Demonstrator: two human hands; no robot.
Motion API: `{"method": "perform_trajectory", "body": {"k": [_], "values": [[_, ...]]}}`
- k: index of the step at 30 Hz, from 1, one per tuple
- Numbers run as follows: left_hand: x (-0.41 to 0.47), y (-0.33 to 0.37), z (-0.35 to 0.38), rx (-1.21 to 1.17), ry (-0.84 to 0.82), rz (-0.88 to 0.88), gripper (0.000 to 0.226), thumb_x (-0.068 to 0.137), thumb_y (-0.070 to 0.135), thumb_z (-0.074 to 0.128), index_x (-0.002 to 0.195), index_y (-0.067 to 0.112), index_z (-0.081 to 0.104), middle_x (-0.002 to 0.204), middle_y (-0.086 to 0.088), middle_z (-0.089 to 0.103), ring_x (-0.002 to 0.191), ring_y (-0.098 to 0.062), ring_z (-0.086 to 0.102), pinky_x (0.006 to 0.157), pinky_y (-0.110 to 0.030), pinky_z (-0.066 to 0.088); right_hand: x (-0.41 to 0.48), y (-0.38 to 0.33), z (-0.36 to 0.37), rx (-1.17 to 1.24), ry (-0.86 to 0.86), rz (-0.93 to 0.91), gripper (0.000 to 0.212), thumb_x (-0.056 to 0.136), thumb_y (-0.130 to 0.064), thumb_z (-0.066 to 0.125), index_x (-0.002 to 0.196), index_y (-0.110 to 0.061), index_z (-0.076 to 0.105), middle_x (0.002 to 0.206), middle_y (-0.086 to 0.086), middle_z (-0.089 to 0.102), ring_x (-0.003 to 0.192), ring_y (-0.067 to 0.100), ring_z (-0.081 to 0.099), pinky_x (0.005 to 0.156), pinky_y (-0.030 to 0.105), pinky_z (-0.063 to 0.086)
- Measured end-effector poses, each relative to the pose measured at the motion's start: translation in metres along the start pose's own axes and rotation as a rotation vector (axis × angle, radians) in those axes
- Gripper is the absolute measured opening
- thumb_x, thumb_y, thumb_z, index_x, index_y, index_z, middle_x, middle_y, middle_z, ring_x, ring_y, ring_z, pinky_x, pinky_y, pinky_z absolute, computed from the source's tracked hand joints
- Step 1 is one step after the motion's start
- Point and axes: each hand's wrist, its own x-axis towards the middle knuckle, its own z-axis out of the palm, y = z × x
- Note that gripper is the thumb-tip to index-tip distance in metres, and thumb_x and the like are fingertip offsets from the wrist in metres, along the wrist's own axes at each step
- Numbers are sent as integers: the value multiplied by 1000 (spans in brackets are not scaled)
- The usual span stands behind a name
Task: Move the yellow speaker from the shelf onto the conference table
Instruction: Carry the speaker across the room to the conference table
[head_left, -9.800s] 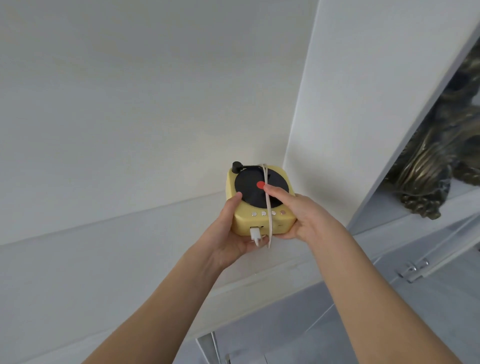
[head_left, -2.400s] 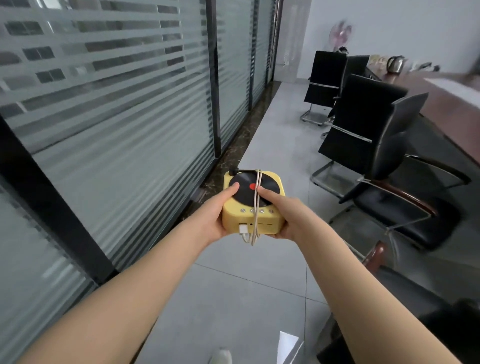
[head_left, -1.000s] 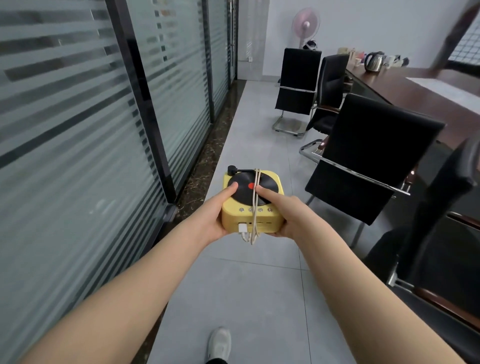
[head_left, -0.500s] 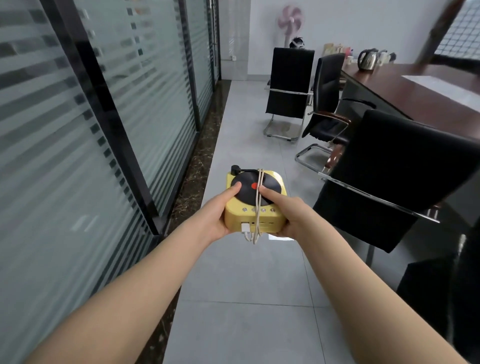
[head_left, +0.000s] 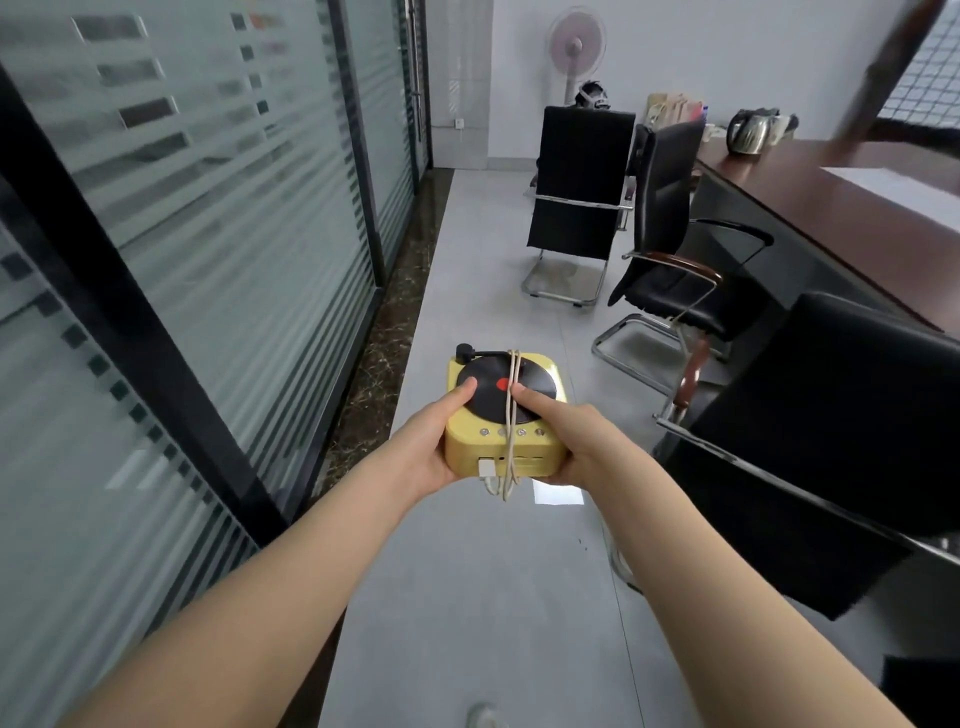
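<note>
1. Gripping the small yellow box-shaped speaker (head_left: 501, 447) with the black record-style disc on top, the left hand (head_left: 428, 447) clasps its left side, thumb on the disc.
2. The right hand (head_left: 574, 441) clasps the opposite side, thumb beside the beige cable (head_left: 511, 415) looped over the speaker.
3. The speaker is held between both hands above the grey tiled floor (head_left: 483, 571).
4. The dark wooden conference table (head_left: 841, 208) lies well off to the right of the right hand, beyond black office chairs (head_left: 841, 426).

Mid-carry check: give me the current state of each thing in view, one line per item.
yellow speaker: held in the air over the floor, upright, not yet on the table
cable: wrapped around the speaker, plug end dangling at the front
left hand: gripping the speaker's left side
right hand: gripping the speaker's right side
conference table: ahead on the right
kettle: standing on the table's far end
</note>
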Motion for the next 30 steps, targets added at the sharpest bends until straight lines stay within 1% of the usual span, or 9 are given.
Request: {"method": "perform_trajectory", "body": {"k": [4,6,8,11,14,17,21,25,30], "values": [[63,42,11,-12,22,2,30,89,37,58,109,15,64,106,-10,72,97,-27,68,77,-41,55,66,-49,1,-27,-16,12,75,51,-43,88,111,-8,61,100,14,73,89,33,71,85,52,55],[89,60,14,-26,29,5,32,90,36,57,112,15,63,112,-11,70,101,-27,66,82,-42,54,94,-69,3,-40,-26,13,75,51,-44,88,111,-8,62,98,14,74,89,33,71,85,52,56],[109,77,14,-40,26,6,29,91,35,56,109,14,64,109,-11,70,102,-28,65,86,-42,52,116,-86,8,-47,-36,16,72,54,-43,87,111,-8,61,94,13,75,89,32,71,86,51,55],[144,105,12,-57,31,21,24,92,34,55,101,14,65,99,-10,72,97,-27,66,84,-42,52,154,-113,17,-51,-49,14,69,57,-43,86,111,-8,61,93,13,74,89,32,71,86,50,55],[182,133,6,-55,33,27,26,91,34,55,105,14,64,108,-11,70,102,-28,65,85,-43,52,193,-138,30,-63,-46,13,72,55,-44,87,112,-8,60,100,14,73,89,32,71,82,48,57],[223,161,-2,-49,22,33,25,91,35,55,104,15,64,106,-10,70,98,-27,66,83,-41,53,231,-163,42,-55,-50,10,70,58,-43,86,112,-8,60,96,13,74,86,31,71,81,46,57],[289,210,-14,-51,-7,30,28,91,36,55,107,15,64,111,-11,69,102,-28,65,85,-42,52,294,-207,63,-51,-29,-8,66,60,-43,85,112,-9,60,95,11,73,83,29,69,71,39,56],[344,259,-25,-44,-31,15,31,92,36,55,113,15,63,115,-12,69,104,-28,65,81,-42,53,350,-248,86,-44,-3,0,72,54,-45,87,112,-10,61,98,12,74,86,29,71,77,42,57],[407,318,-36,-8,-43,10,29,91,36,56,110,15,63,106,-10,71,98,-27,67,80,-41,54,415,-293,109,-23,12,2,72,55,-45,86,111,-8,60,98,12,73,89,30,70,82,45,57]]}}
